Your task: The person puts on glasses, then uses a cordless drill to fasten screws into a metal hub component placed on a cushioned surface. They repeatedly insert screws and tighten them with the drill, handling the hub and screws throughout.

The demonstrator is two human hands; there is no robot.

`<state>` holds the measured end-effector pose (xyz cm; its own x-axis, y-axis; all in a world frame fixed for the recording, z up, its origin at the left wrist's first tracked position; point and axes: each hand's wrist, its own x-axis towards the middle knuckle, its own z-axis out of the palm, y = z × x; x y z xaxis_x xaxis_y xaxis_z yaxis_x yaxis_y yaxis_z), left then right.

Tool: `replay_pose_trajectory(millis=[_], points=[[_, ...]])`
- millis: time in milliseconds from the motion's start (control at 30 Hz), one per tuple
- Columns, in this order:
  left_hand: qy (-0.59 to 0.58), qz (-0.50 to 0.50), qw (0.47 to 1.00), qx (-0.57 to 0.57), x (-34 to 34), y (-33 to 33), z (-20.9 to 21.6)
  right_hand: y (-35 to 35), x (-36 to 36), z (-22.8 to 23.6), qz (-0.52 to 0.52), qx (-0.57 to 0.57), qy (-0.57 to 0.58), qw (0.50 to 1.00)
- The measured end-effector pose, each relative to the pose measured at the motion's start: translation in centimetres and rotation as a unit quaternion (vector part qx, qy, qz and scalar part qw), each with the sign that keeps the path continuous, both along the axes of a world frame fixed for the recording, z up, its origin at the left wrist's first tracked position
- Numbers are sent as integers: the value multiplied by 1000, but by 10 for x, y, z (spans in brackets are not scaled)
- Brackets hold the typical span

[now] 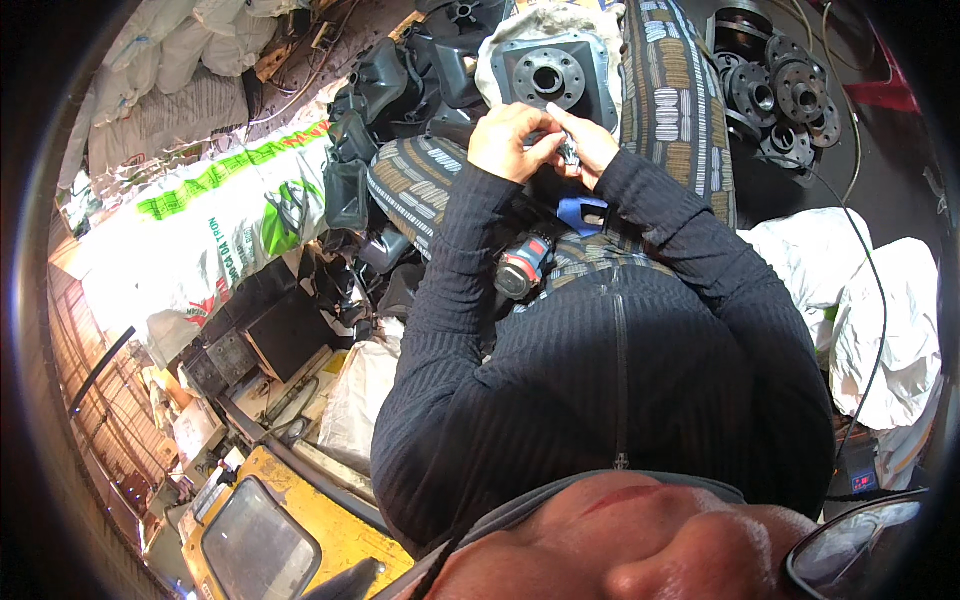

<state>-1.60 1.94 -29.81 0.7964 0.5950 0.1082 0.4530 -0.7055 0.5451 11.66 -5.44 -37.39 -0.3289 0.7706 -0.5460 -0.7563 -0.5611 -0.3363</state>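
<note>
My two hands meet above my lap, just in front of a dark square housing [597, 95] with a round bolt-holed flange [549, 79] in its middle. The right hand [594, 143] is curled around small shiny metal pieces [569, 152], too small to name. Thumb and fingers of my left hand [508, 142] are pinched together against the right hand; what is between them is hidden. A red, black and blue cordless power tool [522, 268] lies on my lap below the hands. Beside it is a blue plastic piece [581, 216], partly covered.
Several round metal flanges [790, 90] are heaped at the far right. Black molded parts [375, 80] pile up at the far left, beside a white and green sack [210, 225]. White sacks [870, 300] and a thin cable [884, 300] are at the right; yellow machinery [270, 510] stands lower left.
</note>
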Motion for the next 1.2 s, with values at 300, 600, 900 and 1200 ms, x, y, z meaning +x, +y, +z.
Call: replay_pose_trajectory(millis=[300, 600, 900, 1200], points=[[-185, 121, 940, -260, 10, 18, -13, 14, -3, 2, -125, -15, 79, 989], [-251, 226, 932, -136, 19, 82, -89, -2, 6, -15, -277, -125, -190, 933], [-184, 183, 965, 32, 17, 71, -121, 14, -5, -60, -243, -102, -277, 924], [-276, 320, 759, -495, -4, 77, -105, 23, -1, -64, -191, 11, -476, 858]])
